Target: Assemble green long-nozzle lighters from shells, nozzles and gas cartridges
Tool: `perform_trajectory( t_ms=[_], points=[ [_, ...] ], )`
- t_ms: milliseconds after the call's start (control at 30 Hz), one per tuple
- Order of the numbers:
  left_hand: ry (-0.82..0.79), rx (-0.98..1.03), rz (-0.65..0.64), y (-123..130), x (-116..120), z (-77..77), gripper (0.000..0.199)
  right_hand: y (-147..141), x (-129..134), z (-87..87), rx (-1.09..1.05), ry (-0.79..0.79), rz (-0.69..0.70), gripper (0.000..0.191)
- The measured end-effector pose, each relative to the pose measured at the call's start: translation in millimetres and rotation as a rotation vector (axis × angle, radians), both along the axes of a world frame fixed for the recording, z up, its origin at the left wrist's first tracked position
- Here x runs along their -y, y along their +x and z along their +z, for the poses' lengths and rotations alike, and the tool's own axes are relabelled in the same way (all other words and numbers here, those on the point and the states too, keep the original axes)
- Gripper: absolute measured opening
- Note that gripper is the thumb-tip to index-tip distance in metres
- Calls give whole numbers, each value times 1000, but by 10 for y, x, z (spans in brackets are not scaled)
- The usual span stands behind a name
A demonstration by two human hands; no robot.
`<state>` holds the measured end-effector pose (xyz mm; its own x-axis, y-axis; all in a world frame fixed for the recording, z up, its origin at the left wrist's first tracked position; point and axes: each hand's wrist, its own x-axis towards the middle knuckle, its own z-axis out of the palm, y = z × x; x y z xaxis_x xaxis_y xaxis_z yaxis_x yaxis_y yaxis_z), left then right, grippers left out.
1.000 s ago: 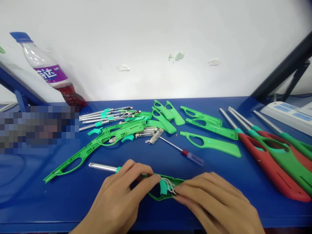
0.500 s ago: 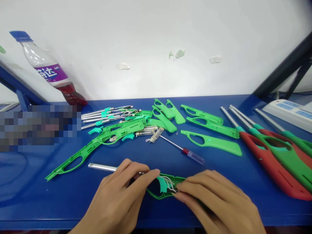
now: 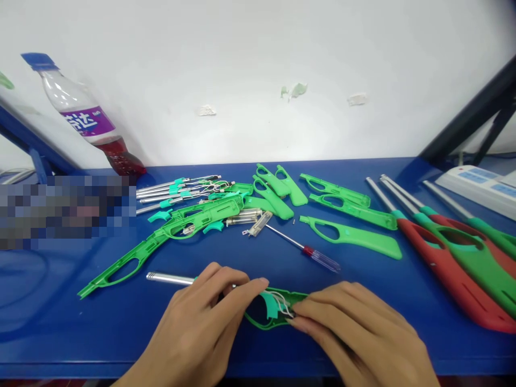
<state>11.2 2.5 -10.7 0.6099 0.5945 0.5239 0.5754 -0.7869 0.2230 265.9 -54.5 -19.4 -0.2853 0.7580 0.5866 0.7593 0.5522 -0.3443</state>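
Note:
Near the table's front edge lies an opened green lighter shell (image 3: 264,324), with a metal tube (image 3: 169,278) sticking out to the left. Inside it sit a teal trigger (image 3: 271,305) and white wires (image 3: 283,301). My left hand (image 3: 197,317) is closed around the neck of the lighter. The thumb and fingers of my right hand (image 3: 358,328) pinch at the handle end, where the wires run in. My right fingers hide much of the handle, so what lies under their tips is not clear.
Behind my hands are a screwdriver (image 3: 320,259), green shell halves (image 3: 350,236), clear fuel tanks (image 3: 260,223) and metal tubes with teal triggers (image 3: 161,189). Whole lighters (image 3: 451,274) lie at the right by a white power strip (image 3: 479,188). A drink bottle (image 3: 88,121) stands back left.
Both hands keep their hold on the lighter with hardly any movement. The whole view has shifted very slightly.

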Motion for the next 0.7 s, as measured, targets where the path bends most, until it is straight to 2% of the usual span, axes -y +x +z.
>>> perform_trajectory(
  t_ms=[267,533,700],
  points=[
    [-21,-11,0,18,-27,14,52,16,19,5,31,26,11,28],
    [-50,10,-29,27,-28,38,53,-1,55,-36,10,-4,-1,30],
    [-56,-13,-25,16,-21,28,55,-46,57,-21,-79,-27,-61,31]
  ],
)
